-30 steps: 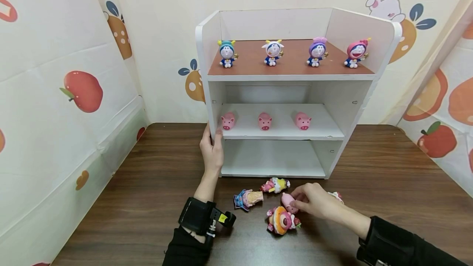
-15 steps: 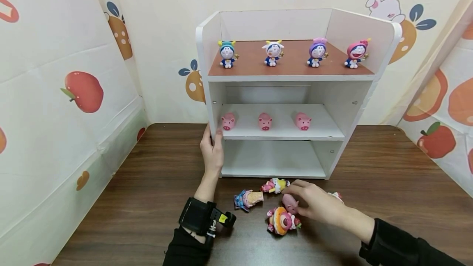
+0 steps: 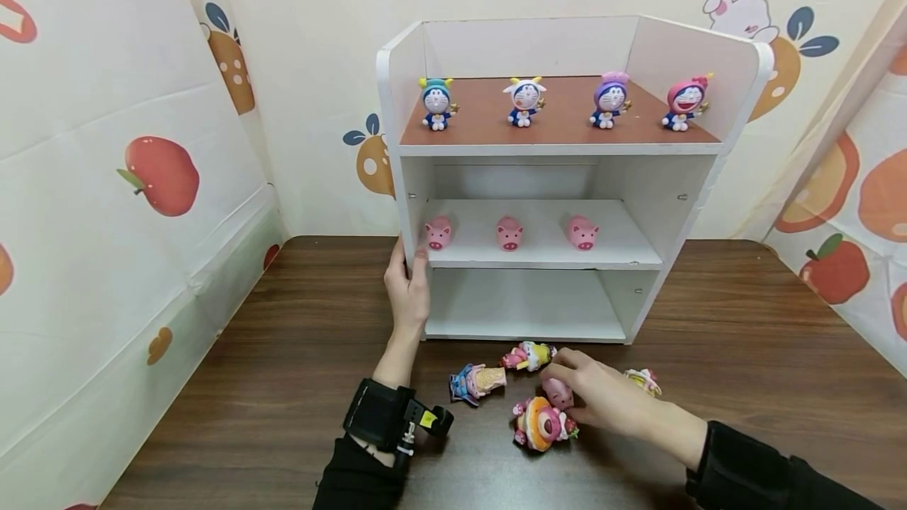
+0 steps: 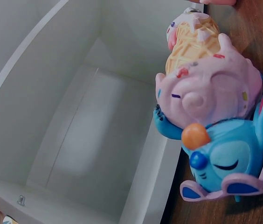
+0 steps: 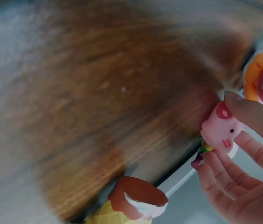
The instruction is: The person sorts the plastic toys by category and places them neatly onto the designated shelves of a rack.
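Observation:
My right hand (image 3: 602,393) is low over the table, pinching a small pink pig figurine (image 3: 557,393) between thumb and fingers. In the right wrist view the pig's head (image 5: 219,128) shows between the thumb and fingertips. Right beside it lies a doughnut-ringed pink bear figurine (image 3: 540,425). My left hand (image 3: 407,290) holds the left side panel of the white shelf unit (image 3: 546,149), thumb on the front edge and the other fingers along the outer side. Three pink pigs (image 3: 509,234) stand in a row on its middle board.
Near the shelf's foot lie a blue-and-pink cone figurine (image 3: 476,382), a yellow-and-pink figurine (image 3: 530,355) and a small figurine (image 3: 643,381) partly behind my right hand. Several costumed blue-and-white cat figurines (image 3: 524,102) stand on the brown top board. A patterned cloth wall (image 3: 305,101) rises behind.
My right fingers have shifted their hold on the pig, which has turned a little between them and moved slightly right. My left hand keeps its place on the shelf unit.

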Motion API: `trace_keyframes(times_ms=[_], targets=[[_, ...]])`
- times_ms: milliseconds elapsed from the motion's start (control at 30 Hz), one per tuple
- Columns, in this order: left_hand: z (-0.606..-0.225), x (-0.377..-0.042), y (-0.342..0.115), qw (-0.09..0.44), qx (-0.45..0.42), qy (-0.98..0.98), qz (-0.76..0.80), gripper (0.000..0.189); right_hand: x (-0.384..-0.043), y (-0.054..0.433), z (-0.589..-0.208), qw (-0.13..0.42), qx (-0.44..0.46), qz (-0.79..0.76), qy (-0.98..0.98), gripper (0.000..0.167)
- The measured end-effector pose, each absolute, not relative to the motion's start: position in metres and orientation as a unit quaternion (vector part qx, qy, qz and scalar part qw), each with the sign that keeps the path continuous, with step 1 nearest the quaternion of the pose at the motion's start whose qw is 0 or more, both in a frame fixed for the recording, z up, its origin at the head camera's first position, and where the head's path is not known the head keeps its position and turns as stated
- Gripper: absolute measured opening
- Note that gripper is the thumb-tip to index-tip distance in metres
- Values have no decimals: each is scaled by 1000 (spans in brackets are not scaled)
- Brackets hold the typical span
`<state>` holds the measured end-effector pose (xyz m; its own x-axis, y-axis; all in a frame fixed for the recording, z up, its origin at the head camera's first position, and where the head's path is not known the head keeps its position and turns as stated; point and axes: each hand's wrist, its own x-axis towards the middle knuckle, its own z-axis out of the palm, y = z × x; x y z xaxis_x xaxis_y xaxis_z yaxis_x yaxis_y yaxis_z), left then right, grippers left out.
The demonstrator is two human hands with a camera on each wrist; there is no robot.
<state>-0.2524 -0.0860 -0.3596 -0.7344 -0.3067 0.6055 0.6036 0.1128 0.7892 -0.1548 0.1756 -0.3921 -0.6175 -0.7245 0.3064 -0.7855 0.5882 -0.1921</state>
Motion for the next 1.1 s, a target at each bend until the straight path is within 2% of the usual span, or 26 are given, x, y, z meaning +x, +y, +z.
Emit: trace_keyframes(times_ms=[333, 667, 900, 1100], targets=[[-358, -252, -87, 352, -115, -659, -655, 43, -157, 173, -393, 98, 436, 169, -879, 36], [-358, -253, -89, 350, -109, -657, -658, 42, -152, 178, -373, 85, 403, 160, -897, 38], [-361, -252, -88, 351, -107, -657, -658, 42, -153, 192, -353, 141, 436, 154, -876, 42], [-361, -252, -86, 355, -117, -653, -659, 42, -154, 209, -326, 167, 430, 130, -878, 46]])
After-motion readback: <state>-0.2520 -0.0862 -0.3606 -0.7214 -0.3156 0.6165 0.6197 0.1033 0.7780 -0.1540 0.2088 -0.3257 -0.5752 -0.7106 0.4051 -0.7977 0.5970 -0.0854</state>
